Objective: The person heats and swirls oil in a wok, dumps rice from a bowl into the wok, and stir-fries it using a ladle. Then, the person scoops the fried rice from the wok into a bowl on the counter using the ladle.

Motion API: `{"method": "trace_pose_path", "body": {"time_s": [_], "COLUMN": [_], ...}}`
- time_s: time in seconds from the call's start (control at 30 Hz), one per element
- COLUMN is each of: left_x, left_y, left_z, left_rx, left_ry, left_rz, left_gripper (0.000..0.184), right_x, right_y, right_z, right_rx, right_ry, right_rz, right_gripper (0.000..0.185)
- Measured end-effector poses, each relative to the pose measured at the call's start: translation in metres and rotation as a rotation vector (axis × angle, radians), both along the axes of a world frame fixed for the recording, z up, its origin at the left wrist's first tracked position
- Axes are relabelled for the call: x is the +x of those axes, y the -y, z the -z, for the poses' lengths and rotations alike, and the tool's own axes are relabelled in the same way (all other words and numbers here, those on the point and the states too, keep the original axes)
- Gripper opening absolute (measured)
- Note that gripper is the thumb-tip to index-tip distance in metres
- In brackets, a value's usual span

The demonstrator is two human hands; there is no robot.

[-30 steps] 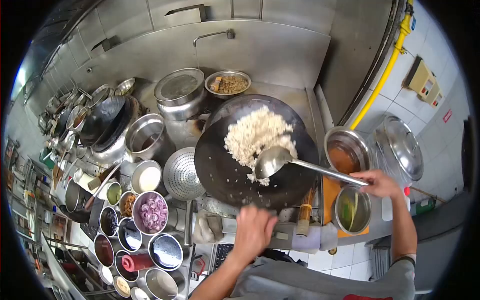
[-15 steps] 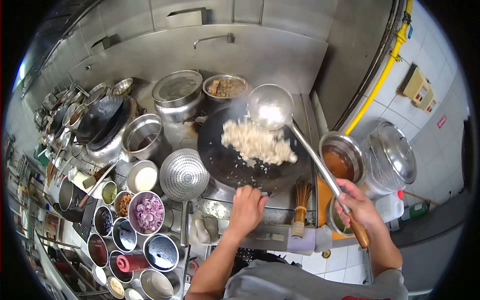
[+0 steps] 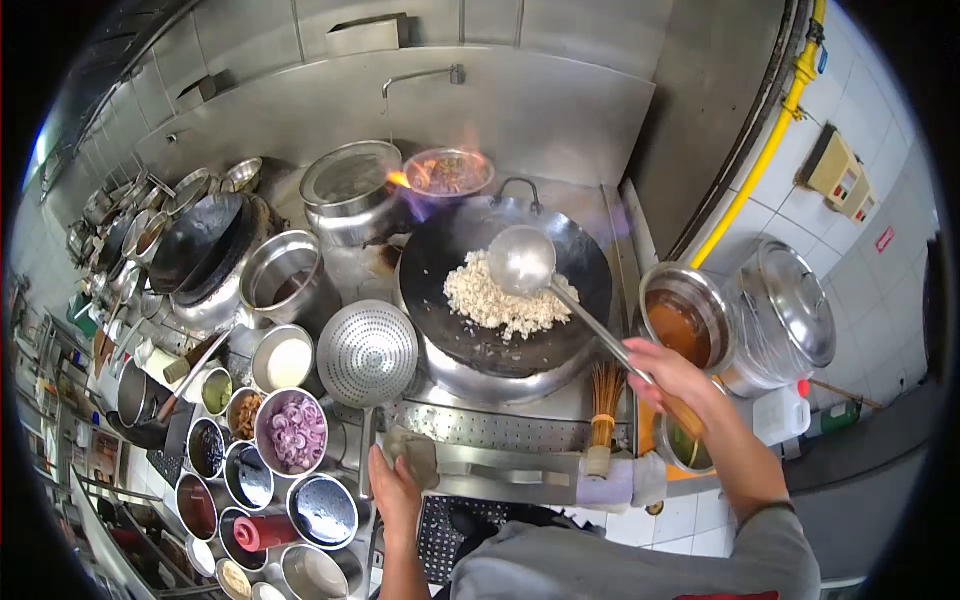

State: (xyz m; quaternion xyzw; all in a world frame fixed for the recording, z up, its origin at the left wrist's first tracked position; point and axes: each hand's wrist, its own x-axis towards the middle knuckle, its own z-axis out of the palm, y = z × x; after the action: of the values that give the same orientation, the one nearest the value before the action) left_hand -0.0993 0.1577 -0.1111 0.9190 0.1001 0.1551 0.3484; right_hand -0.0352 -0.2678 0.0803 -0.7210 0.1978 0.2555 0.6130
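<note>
My right hand [image 3: 675,378] is closed around the wooden end of a long-handled wok ladle [image 3: 523,260]. The ladle's bowl rests against pale, crumbly food that looks like rice [image 3: 505,300] in a black wok [image 3: 450,335], which sits on the burner. My left hand [image 3: 396,492] is at the counter's front edge, fingers stretched and thumb apart. It is beside a folded cloth [image 3: 413,458] and the handle of a perforated skimmer [image 3: 367,354]; whether it touches either I cannot tell.
Flames [image 3: 400,180] flare behind the wok, near a pot of food [image 3: 450,172]. Pots of sauces and a bowl of sliced onions [image 3: 297,432] crowd the left. A bamboo brush [image 3: 603,415] and a pot of brown liquid [image 3: 685,325] stand to the right.
My left hand has left the wok's near rim and moved down-left to the cloth. The airborne food has settled into the wok, the ladle has come down, and flames have appeared behind.
</note>
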Motion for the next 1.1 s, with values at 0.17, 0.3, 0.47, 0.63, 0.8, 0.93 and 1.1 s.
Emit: {"method": "trace_pose_path", "body": {"time_s": [0.17, 0.3, 0.47, 0.63, 0.8, 0.93, 1.1], "left_x": [0.016, 0.021, 0.027, 0.035, 0.108, 0.151, 0.131], "left_y": [-0.011, -0.015, -0.023, 0.015, 0.082, 0.124, 0.147], "left_z": [-0.025, 0.002, -0.017, -0.025, -0.028, -0.053, -0.073], "left_rx": [-0.304, -0.236, -0.432, -1.824, -1.859, -1.77, -1.551], "left_ry": [-0.526, -0.331, -0.534, -0.449, -0.62, -0.811, -0.766], "left_rz": [0.054, 0.072, 0.186, 0.168, 0.31, 0.384, 0.273], "left_gripper": [0.053, 0.051, 0.075, 0.051, 0.05, 0.041, 0.029], "right_x": [0.015, -0.02, -0.003, -0.013, -0.01, 0.002, -0.014], "right_y": [-0.029, -0.011, -0.035, -0.009, -0.017, -0.008, 0.065], "right_z": [-0.015, -0.041, -0.014, -0.001, 0.005, 0.006, 0.002], "right_rx": [-0.544, 0.062, -0.332, -0.026, -0.23, -0.213, -0.779], "right_ry": [0.213, -0.053, 0.087, -0.073, 0.077, -0.031, 0.936], "right_rz": [-0.208, -0.069, -0.196, -0.057, -0.154, -0.139, -0.596], "right_gripper": [0.035, 0.037, 0.033, 0.033, 0.03, 0.037, 0.049]}}
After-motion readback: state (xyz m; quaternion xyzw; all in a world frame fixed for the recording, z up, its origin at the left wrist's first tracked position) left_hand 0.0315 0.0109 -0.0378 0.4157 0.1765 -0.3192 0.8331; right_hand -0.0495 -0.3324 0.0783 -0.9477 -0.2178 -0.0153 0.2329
